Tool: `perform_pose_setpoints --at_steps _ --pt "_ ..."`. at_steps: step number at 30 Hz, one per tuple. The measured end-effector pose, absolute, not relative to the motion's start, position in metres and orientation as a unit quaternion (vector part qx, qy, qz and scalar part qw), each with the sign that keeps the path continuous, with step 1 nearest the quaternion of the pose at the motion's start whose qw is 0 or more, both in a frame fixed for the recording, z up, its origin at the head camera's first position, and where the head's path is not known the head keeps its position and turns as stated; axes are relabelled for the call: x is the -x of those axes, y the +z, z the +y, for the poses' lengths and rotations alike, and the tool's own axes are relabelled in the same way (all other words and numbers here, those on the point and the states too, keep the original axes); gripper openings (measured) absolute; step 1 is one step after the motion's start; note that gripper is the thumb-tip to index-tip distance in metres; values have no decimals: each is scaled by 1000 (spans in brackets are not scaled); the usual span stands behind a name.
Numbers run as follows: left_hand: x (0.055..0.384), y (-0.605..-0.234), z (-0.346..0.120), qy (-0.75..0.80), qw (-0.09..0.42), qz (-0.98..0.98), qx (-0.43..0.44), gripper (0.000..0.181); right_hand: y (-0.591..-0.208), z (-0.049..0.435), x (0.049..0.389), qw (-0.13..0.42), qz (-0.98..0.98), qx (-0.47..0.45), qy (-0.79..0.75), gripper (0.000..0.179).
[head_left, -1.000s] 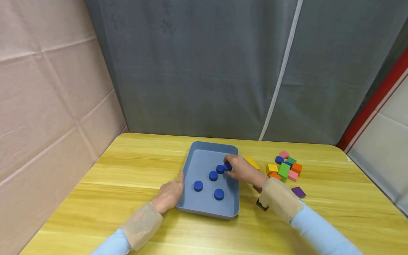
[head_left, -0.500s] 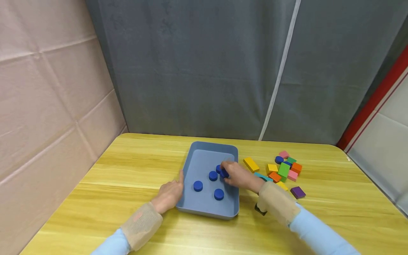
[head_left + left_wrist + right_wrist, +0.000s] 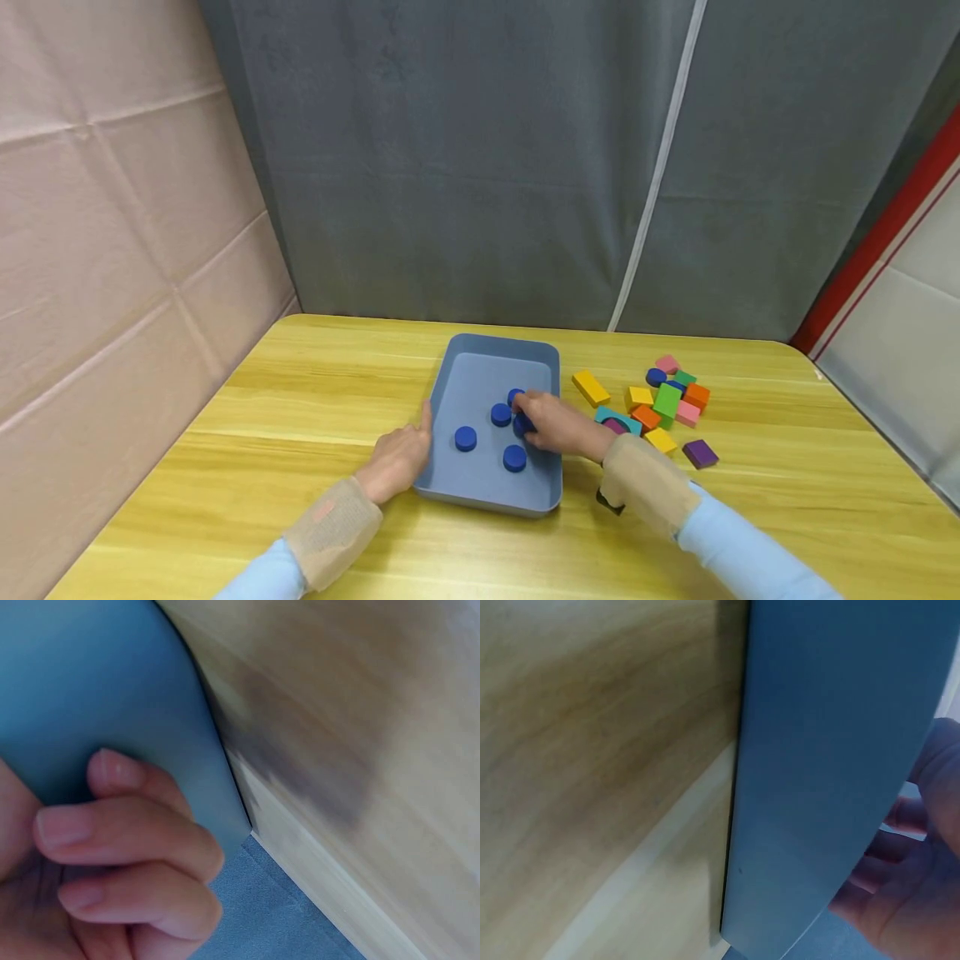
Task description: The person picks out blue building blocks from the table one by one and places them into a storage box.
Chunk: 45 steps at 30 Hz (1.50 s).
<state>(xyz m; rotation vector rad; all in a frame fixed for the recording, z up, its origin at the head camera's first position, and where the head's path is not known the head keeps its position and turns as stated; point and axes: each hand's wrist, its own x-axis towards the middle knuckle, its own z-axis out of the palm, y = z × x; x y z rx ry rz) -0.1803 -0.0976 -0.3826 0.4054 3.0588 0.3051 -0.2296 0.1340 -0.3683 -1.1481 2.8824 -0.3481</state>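
A shallow blue-grey tray [image 3: 491, 500] lies on the table, with several round blue blocks inside. My left hand [image 3: 397, 457] is at the tray's left rim, one finger stretched along it; in the left wrist view its other fingers [image 3: 142, 825] curl beside the outer wall. Over the right side of the tray, my right hand [image 3: 558, 425] pinches one round blue block [image 3: 522, 426], partly covered by the fingers. Near it lie blue blocks at the back [image 3: 515, 397], to the left [image 3: 500, 414], and in front [image 3: 514, 457]. The right wrist view shows mostly outer wall [image 3: 825, 750].
Right of the tray lies a loose group of coloured blocks, among them a yellow bar [image 3: 591, 387], a green block [image 3: 667, 399], a teal arch [image 3: 618, 419] and a purple block [image 3: 701, 453]. Two more blue round blocks [image 3: 656, 377] sit there. A grey curtain [image 3: 450, 167] hangs behind.
My right hand has moved slightly nearer and left inside the tray, bringing its blue block away from the back one. The left hand and the tray have stayed in place.
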Motion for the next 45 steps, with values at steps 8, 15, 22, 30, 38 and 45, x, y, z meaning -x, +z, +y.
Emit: perform_pose_setpoints --at_steps 8,15,22,30,38,45 --pt "180 -382 -98 100 18 986 -135 62 -372 131 229 27 929 359 -92 30" --pt "180 -382 -98 99 20 986 -135 62 -373 130 228 24 927 365 -84 28" --pt "180 -382 -98 101 14 985 -139 63 -373 129 227 20 925 371 -76 27" --pt "180 -383 -98 102 13 985 -140 62 -374 129 226 25 926 370 -76 28" --pt "180 -382 -98 101 16 985 -139 62 -374 129 227 27 925 372 -78 29" --pt "181 -382 -98 98 21 986 -135 62 -374 131 227 35 923 374 -85 30"
